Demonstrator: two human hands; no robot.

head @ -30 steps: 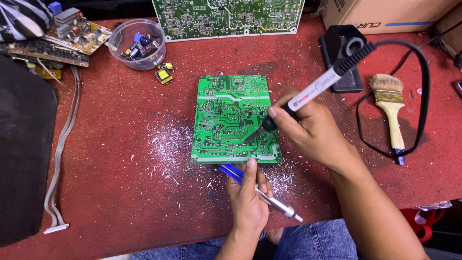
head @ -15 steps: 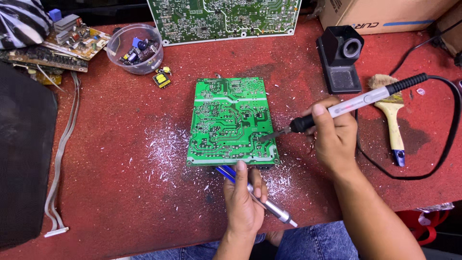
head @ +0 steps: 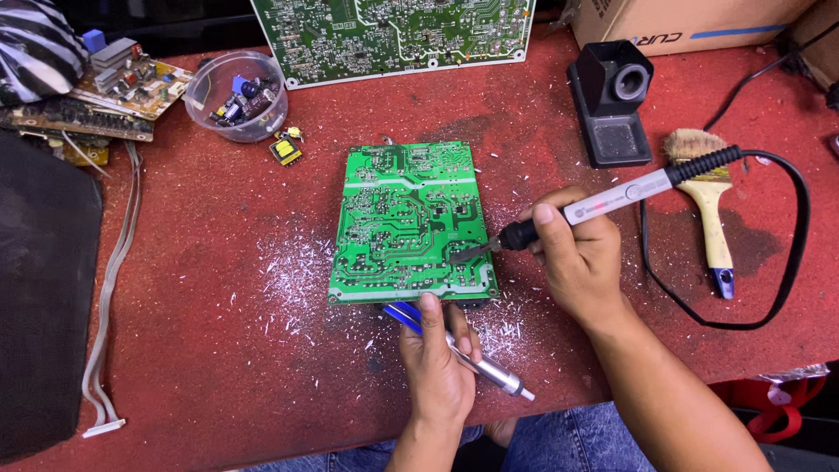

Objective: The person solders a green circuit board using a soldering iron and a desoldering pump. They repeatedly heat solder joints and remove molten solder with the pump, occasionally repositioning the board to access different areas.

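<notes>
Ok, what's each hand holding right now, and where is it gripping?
Right hand grips the soldering iron low on its handle, near the dark collar. Left hand holds the blue and silver desoldering pump around its middle, against the green circuit board.

Two green circuit boards [head: 409, 223] [head: 393, 31], one soldering iron [head: 612, 197], one brush [head: 706, 205], one plastic bowl [head: 238, 94], one iron stand [head: 612, 103].

An electronics repair workshop was shown. A soldering iron [head: 612, 197] lay gripped in the right hand [head: 577, 262], its stand [head: 612, 105] beyond it. Circuit boards [head: 406, 223] and solder flecks [head: 288, 280] covered the red bench [head: 218, 367].
</notes>
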